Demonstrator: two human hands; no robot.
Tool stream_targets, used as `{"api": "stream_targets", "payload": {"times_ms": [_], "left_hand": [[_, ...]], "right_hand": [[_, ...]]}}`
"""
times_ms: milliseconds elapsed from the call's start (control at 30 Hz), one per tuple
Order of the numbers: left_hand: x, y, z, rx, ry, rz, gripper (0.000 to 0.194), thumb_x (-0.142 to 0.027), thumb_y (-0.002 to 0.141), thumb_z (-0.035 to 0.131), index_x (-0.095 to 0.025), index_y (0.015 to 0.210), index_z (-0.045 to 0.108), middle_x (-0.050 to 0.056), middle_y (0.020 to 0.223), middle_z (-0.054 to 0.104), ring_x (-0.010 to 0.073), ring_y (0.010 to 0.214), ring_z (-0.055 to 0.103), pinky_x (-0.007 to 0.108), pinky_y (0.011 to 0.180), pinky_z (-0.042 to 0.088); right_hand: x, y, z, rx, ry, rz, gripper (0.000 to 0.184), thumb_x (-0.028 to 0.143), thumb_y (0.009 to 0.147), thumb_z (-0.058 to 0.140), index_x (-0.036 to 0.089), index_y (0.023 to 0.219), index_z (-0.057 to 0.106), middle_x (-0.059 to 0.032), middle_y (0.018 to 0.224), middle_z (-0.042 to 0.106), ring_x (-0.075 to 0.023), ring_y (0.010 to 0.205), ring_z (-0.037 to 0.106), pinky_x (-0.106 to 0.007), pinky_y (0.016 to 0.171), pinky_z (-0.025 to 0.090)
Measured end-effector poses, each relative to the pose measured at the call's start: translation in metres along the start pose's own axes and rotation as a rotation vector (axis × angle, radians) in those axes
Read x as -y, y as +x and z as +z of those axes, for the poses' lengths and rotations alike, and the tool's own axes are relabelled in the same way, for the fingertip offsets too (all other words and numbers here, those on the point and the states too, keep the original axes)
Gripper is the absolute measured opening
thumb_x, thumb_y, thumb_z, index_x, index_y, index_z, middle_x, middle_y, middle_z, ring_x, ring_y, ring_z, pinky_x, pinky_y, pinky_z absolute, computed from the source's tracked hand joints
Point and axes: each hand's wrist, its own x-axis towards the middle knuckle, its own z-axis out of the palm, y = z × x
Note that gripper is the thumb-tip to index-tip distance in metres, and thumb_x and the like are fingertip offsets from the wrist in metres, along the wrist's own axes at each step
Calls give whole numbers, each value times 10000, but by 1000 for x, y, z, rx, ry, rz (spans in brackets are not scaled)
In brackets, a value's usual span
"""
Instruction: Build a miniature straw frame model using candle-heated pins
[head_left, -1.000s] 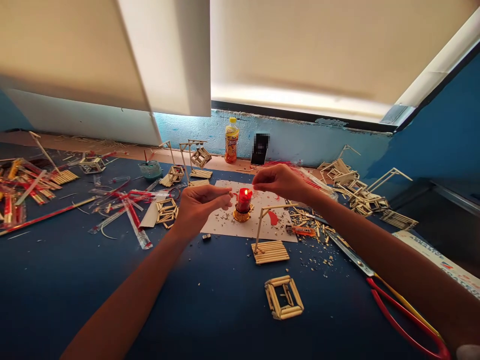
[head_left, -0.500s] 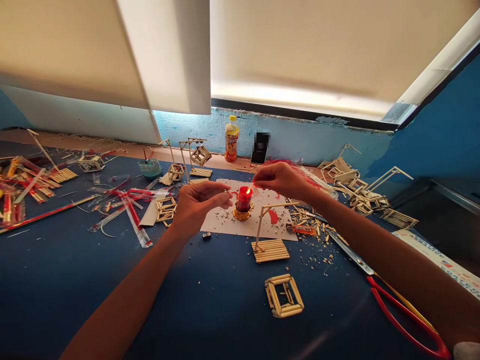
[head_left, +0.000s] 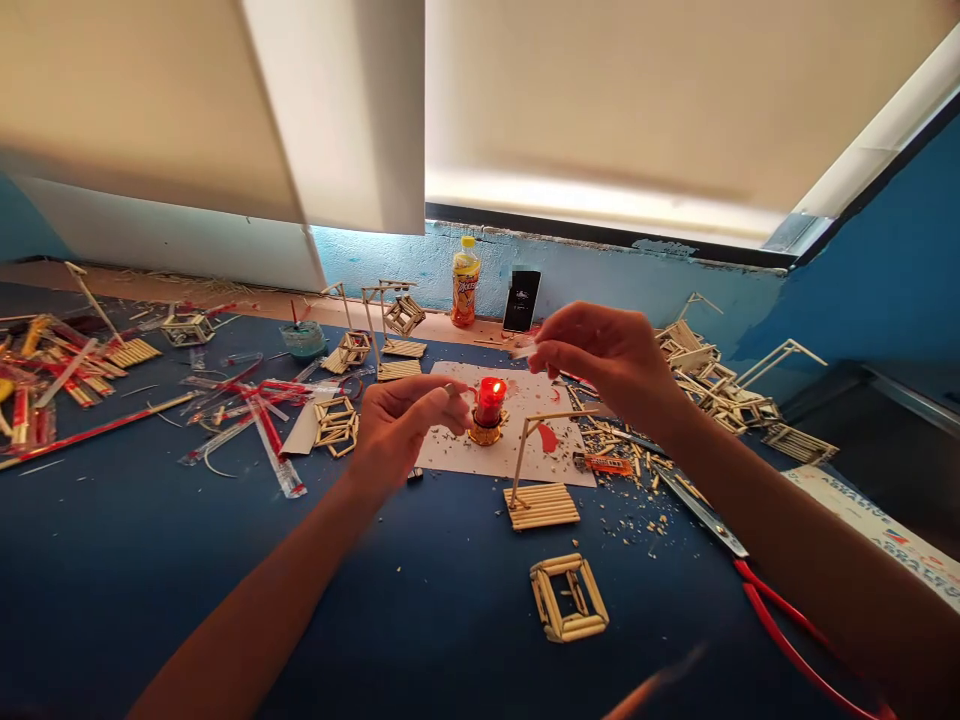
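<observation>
Flame [head_left: 496,387] at mid-frame could singe the left hand [head_left: 401,425], pinching something small [head_left: 451,390] close beside the red candle [head_left: 490,408], while the right hand [head_left: 611,360] pinches a pale sliver [head_left: 523,352].

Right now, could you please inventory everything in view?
Candle: one, red, centre
Paper: one, whitish, beneath candle
Lighter: one, orange, right
Scissors: one, red, right
Bottle: one, orange, rear
Phone: one, black, rear
Jar: one, bluish, rear left
Stick structures: several, tan, scattered
Stick pieces: many, tan, near lighter
Plastic strips: many, red and clear, left
Printed sheet: one, white, right
Table: one, blue, below
Wall: one, blue, rear
Blinds: count unclear, cream, above
Sliver: one, pale, in right hand
Left hand, right hand: two, bare, flanking candle
</observation>
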Motion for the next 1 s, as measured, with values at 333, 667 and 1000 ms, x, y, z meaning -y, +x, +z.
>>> {"api": "stream_targets", "payload": {"times_ms": [333,667,1000], "left_hand": [[-4,-56,55,33,-103,-34,118,-287,875,776,-274,979,831,29,775,805,169,685,765,237,642,646],[8,-76,81,-36,-152,-106,130,-287,839,811,-289,966,839,33,773,811,180,651,763,256,633,662],[11,-91,88,-54,-155,-121,141,-291,861,791,-293,996,833,20,732,788,165,628,743,251,621,651]], "right_hand": [[54,-98,45,-258,306,92,117,233,869,787,332,932,788,2,853,787,-180,757,756,-293,665,641],[54,-130,59,-450,455,141,107,230,855,802,326,901,796,-4,836,805,-188,740,769,-287,677,649],[44,-138,72,-456,602,120,111,223,887,760,318,931,795,-14,793,795,-180,681,738,-306,639,637]]}}
